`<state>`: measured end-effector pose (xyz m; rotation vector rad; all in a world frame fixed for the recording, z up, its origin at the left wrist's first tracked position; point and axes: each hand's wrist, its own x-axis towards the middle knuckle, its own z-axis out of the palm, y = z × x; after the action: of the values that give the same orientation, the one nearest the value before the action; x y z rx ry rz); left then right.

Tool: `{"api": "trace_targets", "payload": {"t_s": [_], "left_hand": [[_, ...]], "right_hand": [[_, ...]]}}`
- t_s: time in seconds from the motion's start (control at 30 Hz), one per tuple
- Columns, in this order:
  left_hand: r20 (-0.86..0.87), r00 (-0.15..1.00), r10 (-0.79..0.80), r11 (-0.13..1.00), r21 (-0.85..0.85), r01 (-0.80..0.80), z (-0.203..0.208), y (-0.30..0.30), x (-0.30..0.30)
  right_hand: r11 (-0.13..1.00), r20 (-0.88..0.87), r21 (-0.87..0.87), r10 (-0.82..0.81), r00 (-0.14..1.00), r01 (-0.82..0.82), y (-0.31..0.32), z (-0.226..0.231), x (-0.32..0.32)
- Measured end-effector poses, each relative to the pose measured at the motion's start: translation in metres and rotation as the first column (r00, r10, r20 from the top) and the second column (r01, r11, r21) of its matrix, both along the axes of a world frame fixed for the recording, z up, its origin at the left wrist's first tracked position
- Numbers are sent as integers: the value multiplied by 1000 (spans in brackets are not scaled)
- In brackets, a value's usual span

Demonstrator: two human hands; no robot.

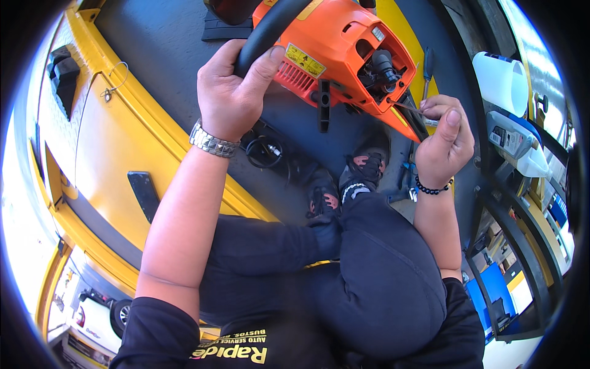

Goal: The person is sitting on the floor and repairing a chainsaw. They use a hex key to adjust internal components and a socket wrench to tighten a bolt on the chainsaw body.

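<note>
Toward the far side, a little right of the middle, an orange machine (pixel 335 46) is held above the dark floor (pixel 147 49). Its curved black handle (pixel 270 34) is on its left, and the left hand (pixel 238 89) is closed round it, thumb lying along the near side. At the right end the machine's housing is uncovered, making an open recess (pixel 398 86) with a black fitting (pixel 383 65) inside. The right hand (pixel 444 132) pinches a thin metal rod (pixel 407 108) between thumb and fingers, its far end reaching the edge of the housing just below that recess; whether it touches I cannot tell. A screwdriver (pixel 428 64) with a dark blue handle is just beyond this hand.

Farther right, beside a black frame, are several containers: a large translucent white jug (pixel 501 83), a grey bottle (pixel 510 135) with a label nearer the person, and a smaller white jug (pixel 533 162) partly behind it. What they hold cannot be made out. Near the right forearm, blue-handled pliers (pixel 405 175) rest low down. On the left, a dark flat rectangular object (pixel 143 194) lies on a yellow panel (pixel 114 166), and a coiled black cable (pixel 263 152) sits left of the shoes (pixel 365 163).
</note>
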<state>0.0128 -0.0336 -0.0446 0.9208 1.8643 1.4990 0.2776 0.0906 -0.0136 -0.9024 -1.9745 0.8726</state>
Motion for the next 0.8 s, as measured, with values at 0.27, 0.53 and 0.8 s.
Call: {"api": "trace_targets", "payload": {"t_s": [0.27, 0.53, 0.8], "left_hand": [[73, 997, -10, 1000, 6, 9, 4, 2, 2], [64, 998, -14, 1000, 11, 13, 4, 1, 0], [67, 998, 10, 1000, -11, -9, 7, 2, 2]], "right_hand": [[984, -54, -134, -124, 991, 116, -7, 1, -12], [886, -542, -328, 107, 833, -327, -4, -13, -14], [760, -587, -391, 228, 777, -519, 17, -4, -11]]}}
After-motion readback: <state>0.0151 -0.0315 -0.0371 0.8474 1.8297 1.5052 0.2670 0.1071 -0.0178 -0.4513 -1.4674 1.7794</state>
